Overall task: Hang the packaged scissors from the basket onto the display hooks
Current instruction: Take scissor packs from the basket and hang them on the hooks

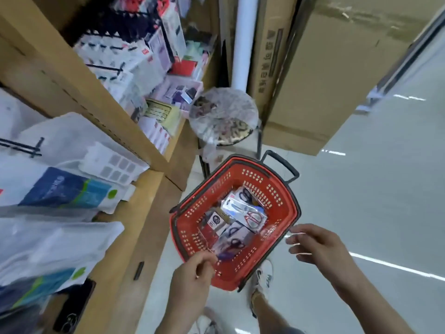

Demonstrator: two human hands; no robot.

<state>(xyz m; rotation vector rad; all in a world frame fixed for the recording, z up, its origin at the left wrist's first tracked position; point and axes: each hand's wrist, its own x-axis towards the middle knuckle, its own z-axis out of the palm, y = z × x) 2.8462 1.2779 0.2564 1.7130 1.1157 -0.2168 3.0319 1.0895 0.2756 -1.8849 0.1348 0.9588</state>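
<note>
Red basket [284, 213] on grey floor [361, 201] w/ scissor packs [243, 213], my left hand [192, 273] pinching a pack edge, right hand [315, 242] spread wide, shelving [134, 213] at left.

Scissor packs [237, 222] in basket [286, 213] — shelves [134, 145] left, boxes [313, 80] behind.

Glossy grey floor [375, 201], tall cardboard boxes [320, 75] behind (streaked with light), wooden shelving [79, 75] left.

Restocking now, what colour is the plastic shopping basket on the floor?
Red plastic basket with dark rim, head view.
</note>
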